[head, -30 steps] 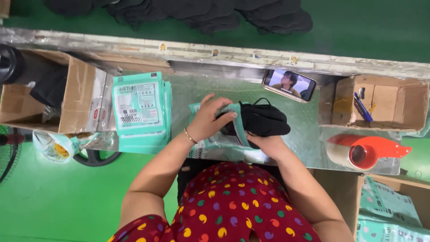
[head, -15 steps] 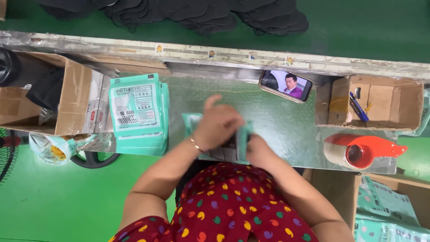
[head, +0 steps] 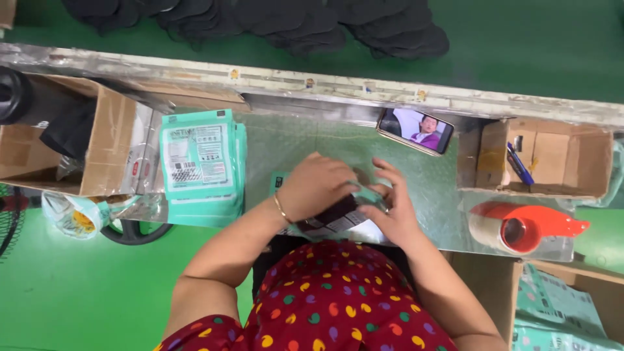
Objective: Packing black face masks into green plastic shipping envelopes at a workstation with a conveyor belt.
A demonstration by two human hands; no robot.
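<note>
We look down on the bench (head: 292, 146); both forearms angle in over its near edge. Our left hand (head: 315, 188) is curled, palm down, pressing the teal pouch (head: 338, 218). Our right hand (head: 390, 208), fingers spread, grips its other end.

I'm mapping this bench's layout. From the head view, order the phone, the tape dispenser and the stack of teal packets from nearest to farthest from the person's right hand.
From the right hand:
1. Phone, just beyond it, propped at the back.
2. Tape dispenser, out to its right at the bench edge.
3. Stack of teal packets, far left, past the left hand.
</note>
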